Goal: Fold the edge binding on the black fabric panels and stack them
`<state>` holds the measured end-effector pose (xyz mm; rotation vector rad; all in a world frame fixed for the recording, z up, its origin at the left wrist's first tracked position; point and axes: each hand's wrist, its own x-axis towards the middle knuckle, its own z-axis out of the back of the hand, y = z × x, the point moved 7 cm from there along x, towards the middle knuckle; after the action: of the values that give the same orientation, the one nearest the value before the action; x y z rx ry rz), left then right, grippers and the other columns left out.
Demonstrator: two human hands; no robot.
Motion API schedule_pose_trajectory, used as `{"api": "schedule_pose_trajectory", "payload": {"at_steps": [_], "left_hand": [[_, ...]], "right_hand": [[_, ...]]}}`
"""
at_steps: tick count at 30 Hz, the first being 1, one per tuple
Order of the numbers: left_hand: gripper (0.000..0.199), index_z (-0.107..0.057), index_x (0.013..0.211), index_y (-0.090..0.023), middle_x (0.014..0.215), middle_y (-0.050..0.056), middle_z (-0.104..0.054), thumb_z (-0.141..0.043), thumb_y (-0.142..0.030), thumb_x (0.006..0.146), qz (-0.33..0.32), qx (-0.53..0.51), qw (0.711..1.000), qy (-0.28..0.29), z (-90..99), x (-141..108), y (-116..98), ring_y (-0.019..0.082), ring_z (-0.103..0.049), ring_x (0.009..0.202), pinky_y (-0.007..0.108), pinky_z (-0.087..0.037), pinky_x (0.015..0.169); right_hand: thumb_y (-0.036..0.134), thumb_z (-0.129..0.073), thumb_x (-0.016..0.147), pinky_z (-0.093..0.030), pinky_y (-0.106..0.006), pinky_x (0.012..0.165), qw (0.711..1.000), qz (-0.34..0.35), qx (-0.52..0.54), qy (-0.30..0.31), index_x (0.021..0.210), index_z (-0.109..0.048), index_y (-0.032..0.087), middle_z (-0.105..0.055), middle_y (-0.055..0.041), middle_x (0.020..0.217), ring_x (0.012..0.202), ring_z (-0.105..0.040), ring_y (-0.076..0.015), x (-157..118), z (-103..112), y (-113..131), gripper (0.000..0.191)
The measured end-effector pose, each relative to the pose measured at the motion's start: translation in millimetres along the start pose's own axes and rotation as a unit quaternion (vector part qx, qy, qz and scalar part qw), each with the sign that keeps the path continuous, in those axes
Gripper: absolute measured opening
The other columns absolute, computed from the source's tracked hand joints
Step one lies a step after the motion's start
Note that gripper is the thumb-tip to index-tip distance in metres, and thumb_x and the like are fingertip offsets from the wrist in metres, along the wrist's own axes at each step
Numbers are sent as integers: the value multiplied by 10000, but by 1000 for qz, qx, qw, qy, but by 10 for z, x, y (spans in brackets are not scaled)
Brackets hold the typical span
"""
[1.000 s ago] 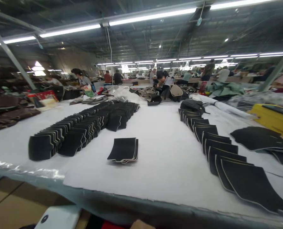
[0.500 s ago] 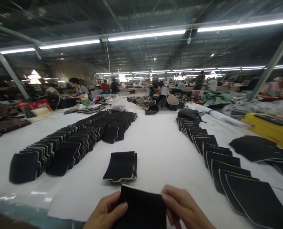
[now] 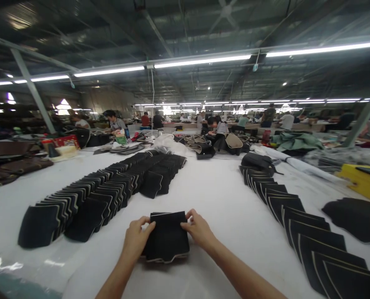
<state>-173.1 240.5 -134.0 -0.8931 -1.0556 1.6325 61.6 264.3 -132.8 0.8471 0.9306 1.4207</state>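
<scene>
A black flat panel (image 3: 168,238) with a pale cut edge lies over the small pile of like panels at the near middle of the table, its lower edge notched. My left hand (image 3: 138,233) pinches its upper left edge between thumb and fingers. At the upper right corner my right hand (image 3: 199,228) grips the same panel, thumb on top. Most of the pile beneath is hidden by this panel. I cannot tell whether the panel rests fully on the pile.
Overlapping rows of black panels (image 3: 88,214) run along the left of the white table (image 3: 212,195). Another fanned row (image 3: 315,232) lines the right. Beyond it are a dark stack (image 3: 354,216) and a yellow case (image 3: 363,182). People work at tables farther back.
Both hands have moved forward with the black panel, from the table's near edge to over the small pile. The view has tilted up slightly and shifted left.
</scene>
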Motion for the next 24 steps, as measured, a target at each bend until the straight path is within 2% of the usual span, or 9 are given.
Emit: {"api": "schedule_pose_trajectory", "payload": {"at_steps": [3, 6, 8, 12, 16, 20, 22, 24], "left_hand": [[597, -582, 1065, -141, 1034, 162, -690, -701, -512, 612, 12, 18, 1000, -6, -44, 52, 172, 335, -673, 935, 405, -516, 774], [664, -558, 1103, -99, 1055, 191, -692, -741, -461, 577, 20, 10, 1000, 19, -109, 53, 234, 345, -679, 939, 408, -522, 789], [612, -605, 1043, -104, 1015, 165, -718, -774, -415, 544, 16, -10, 999, 50, -159, 32, 198, 352, -675, 961, 402, -526, 808], [494, -696, 921, -96, 903, 134, -757, -798, -357, 514, 20, -74, 989, 128, -268, -85, 73, 350, -696, 895, 399, -548, 792], [479, -707, 972, -100, 919, 124, -763, -761, -368, 579, 26, -118, 982, 146, -329, -233, -42, 323, -711, 867, 388, -565, 774], [405, -705, 960, -131, 886, 99, -764, -700, -398, 656, 15, -88, 992, 94, -227, -151, -203, 293, -720, 808, 369, -574, 715], [346, -704, 918, -150, 855, 81, -762, -682, -392, 672, 7, -32, 999, 28, -35, 46, -311, 288, -718, 821, 360, -567, 720], [303, -697, 891, -168, 837, 67, -753, -704, -377, 672, 0, 53, 997, -64, 236, 302, -441, 291, -709, 841, 373, -553, 742]], "right_hand": [[226, -654, 743, -396, -291, 666, 1000, -23, 5, 9, 1012, -496, 207, -565, 29, 730, 694, -575, -175, 82, -93, -130, 312], [250, -724, 678, -423, -301, 682, 999, -27, 22, 17, 1153, -463, 185, -589, 24, 746, 740, -610, -199, 114, -150, -218, 546], [235, -753, 626, -435, -303, 681, 999, -16, 36, 32, 1074, -534, 184, -603, 19, 748, 751, -613, -207, 117, -177, -255, 501], [256, -750, 613, -452, -302, 669, 995, 27, 76, 66, 804, -601, 188, -623, 12, 723, 758, -604, -213, 91, -197, -276, 251], [285, -729, 630, -469, -307, 680, 987, 61, 131, 75, 849, -602, 185, -634, -10, 783, 770, -598, -211, 42, -190, -275, 273], [333, -656, 705, -477, -331, 740, 980, 76, 180, 42, 1089, -532, 178, -607, -64, 966, 774, -573, -187, 31, -135, -329, 433], [373, -623, 736, -472, -339, 745, 978, 77, 193, 22, 1131, -501, 170, -580, -78, 992, 760, -559, -179, 42, -98, -376, 461], [401, -607, 746, -469, -334, 712, 976, 78, 201, 14, 1106, -507, 174, -570, -66, 954, 729, -550, -175, 49, -75, -412, 438]]}}
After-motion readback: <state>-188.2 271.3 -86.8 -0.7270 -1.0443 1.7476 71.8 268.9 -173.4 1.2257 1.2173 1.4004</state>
